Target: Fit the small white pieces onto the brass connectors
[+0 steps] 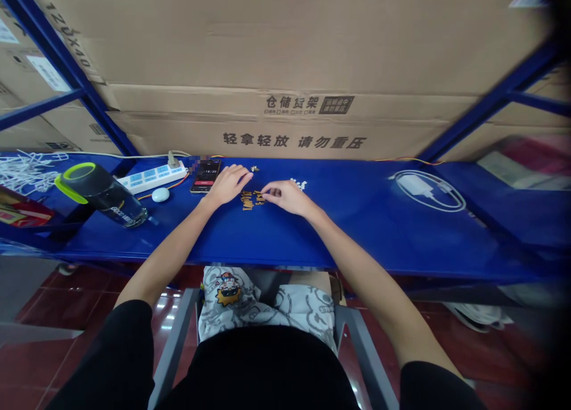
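A small heap of tiny brown parts (248,199) lies on the blue shelf top (357,219) between my hands. My left hand (228,184) rests palm down just left of the heap, fingers stretched out flat and together, holding nothing. My right hand (285,196) sits at the heap's right edge with its fingers curled and its fingertips pinched on the brown parts. A few tiny white bits (298,184) lie just behind my right hand. Another speck of small parts (254,169) lies behind my left hand.
A phone (206,176) with a lit screen lies left of my left hand. Further left are a white power strip (152,177), a pale earbud case (160,194) and a dark bottle with a green lid (100,193) on its side. A coiled white charger (426,190) lies right. Cardboard boxes (285,71) stand behind.
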{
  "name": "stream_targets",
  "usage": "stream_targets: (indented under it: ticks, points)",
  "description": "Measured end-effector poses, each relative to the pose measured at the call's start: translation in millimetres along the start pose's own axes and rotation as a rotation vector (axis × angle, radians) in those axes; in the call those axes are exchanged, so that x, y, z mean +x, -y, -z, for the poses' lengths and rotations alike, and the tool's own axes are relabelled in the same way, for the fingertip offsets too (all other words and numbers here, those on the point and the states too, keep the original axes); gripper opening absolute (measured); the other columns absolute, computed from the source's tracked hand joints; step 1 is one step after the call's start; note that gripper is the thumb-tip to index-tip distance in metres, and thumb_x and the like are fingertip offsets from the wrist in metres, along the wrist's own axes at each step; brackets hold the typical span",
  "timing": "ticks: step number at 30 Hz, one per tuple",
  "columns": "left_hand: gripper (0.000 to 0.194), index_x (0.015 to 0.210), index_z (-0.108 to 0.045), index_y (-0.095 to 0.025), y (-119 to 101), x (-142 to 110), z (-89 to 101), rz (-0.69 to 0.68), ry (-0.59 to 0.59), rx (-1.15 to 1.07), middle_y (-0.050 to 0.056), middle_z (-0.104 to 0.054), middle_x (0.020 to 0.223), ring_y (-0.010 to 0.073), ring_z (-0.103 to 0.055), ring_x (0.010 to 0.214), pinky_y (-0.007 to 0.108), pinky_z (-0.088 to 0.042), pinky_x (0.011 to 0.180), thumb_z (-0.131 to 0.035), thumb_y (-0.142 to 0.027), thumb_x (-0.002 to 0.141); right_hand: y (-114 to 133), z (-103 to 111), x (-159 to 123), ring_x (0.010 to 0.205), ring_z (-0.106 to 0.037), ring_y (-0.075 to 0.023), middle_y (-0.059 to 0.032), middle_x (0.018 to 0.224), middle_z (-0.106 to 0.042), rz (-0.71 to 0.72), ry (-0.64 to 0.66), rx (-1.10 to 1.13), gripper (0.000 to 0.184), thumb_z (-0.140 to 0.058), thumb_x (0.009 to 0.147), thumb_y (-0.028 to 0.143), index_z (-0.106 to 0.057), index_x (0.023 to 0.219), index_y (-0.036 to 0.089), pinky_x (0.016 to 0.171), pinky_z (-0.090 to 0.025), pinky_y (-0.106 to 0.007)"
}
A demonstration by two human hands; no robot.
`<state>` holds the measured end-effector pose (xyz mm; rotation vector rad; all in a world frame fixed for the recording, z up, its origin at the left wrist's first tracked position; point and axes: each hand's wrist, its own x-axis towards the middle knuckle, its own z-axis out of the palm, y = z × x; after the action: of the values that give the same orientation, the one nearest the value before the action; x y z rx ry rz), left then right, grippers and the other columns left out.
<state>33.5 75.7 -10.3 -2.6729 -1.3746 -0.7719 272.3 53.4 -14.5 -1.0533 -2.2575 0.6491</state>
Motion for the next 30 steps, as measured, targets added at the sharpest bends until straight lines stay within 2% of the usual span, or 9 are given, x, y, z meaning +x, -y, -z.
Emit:
stream_targets:
  ticks: [2,5,8,10,14,17,21,26,30]
  points:
    - [0.038,0.099,-0.065,-0.018,3.2,0.8,-1.8,0.022,-0.023,-0.008,0.009,-0.068,0.103,0.0255,-0.06,0.1,0.04,-0.044,0.093,-0.034,-0.038,0.109,-3.5,1.9,6.9,0.066,-0.062,-0.0146,-0.0004,0.078,-0.073,-0.013,-0.06,-0.026,0.021,-0.062,0.093,0.03,-0.076,0.104,0.02,0.07,-0.047,-0.027]
    - [0.035,0.102,-0.064,-0.019,9.0,0.9,-6.6,0.069,-0.066,-0.013,0.008,-0.069,0.105,0.0251,-0.06,0.1,0.04,-0.044,0.095,-0.034,-0.036,0.109,-9.3,1.8,29.5,0.081,-0.066,-0.0171,-0.004,0.099,-0.075,-0.055,-0.119,-0.187,0.024,-0.056,0.096,0.022,-0.074,0.111,0.021,0.08,-0.049,-0.029]
    - [0.031,0.104,-0.063,-0.02,13.4,-0.4,-10.6,0.11,-0.11,-0.009,0.007,-0.068,0.103,0.0246,-0.06,0.099,0.04,-0.045,0.095,-0.036,-0.035,0.108,-14.0,-2.9,60.1,0.102,-0.067,-0.0216,-0.0081,0.12,-0.07,-0.129,-0.053,-0.405,0.032,-0.054,0.096,0.019,-0.068,0.125,0.023,0.091,-0.049,-0.033]
    - [0.029,0.104,-0.062,-0.021,14.6,-1.8,-11.6,0.125,-0.118,-0.008,0.007,-0.068,0.102,0.0244,-0.059,0.098,0.039,-0.045,0.093,-0.036,-0.034,0.108,-16.3,-7.7,78.4,0.109,-0.066,-0.0248,-0.0114,0.129,-0.066,-0.159,-0.022,-0.459,0.035,-0.058,0.095,0.02,-0.065,0.13,0.023,0.094,-0.049,-0.035]
    - [0.027,0.102,-0.061,-0.021,13.8,-3.5,-11.7,0.132,-0.11,-0.022,0.008,-0.066,0.1,0.0249,-0.059,0.097,0.04,-0.046,0.092,-0.038,-0.033,0.107,-19.9,-15.4,99.3,0.11,-0.066,-0.0274,-0.0145,0.128,-0.067,-0.191,-0.009,-0.492,0.028,-0.058,0.097,0.024,-0.069,0.123,0.021,0.093,-0.05,-0.037]
    - [0.025,0.102,-0.061,-0.021,12.7,-3.2,-12.6,0.121,-0.111,-0.019,0.007,-0.066,0.1,0.0251,-0.059,0.097,0.04,-0.047,0.092,-0.039,-0.032,0.106,-21.4,-16.0,101.0,0.108,-0.068,-0.0272,-0.0138,0.12,-0.071,-0.199,0.004,-0.52,0.024,-0.056,0.098,0.023,-0.073,0.115,0.021,0.09,-0.051,-0.035]
    - [0.023,0.102,-0.061,-0.021,13.3,-2.5,-15.2,0.111,-0.104,-0.03,0.007,-0.065,0.099,0.0247,-0.059,0.097,0.04,-0.047,0.093,-0.041,-0.03,0.105,-20.4,-13.0,91.5,0.108,-0.068,-0.0285,-0.0155,0.119,-0.071,-0.174,0.022,-0.556,0.026,-0.051,0.099,0.02,-0.073,0.113,0.02,0.091,-0.051,-0.037]
    - [0.019,0.102,-0.061,-0.021,16.7,-2.8,-18.9,0.118,-0.099,-0.047,0.006,-0.065,0.097,0.0244,-0.058,0.096,0.041,-0.048,0.094,-0.044,-0.028,0.103,-19.8,-12.2,81.7,0.111,-0.068,-0.0297,-0.0174,0.122,-0.07,-0.141,0.037,-0.576,0.03,-0.048,0.098,0.014,-0.073,0.115,0.017,0.096,-0.05,-0.039]
    - [0.016,0.105,-0.061,-0.021,19.6,-3.1,-20.7,0.122,-0.096,-0.048,0.006,-0.064,0.096,0.0244,-0.059,0.096,0.041,-0.048,0.094,-0.046,-0.025,0.101,-23.7,-12.4,90.0,0.114,-0.067,-0.0278,-0.0154,0.125,-0.07,-0.152,0.024,-0.545,0.033,-0.052,0.096,0.013,-0.07,0.123,0.019,0.099,-0.05,-0.037]
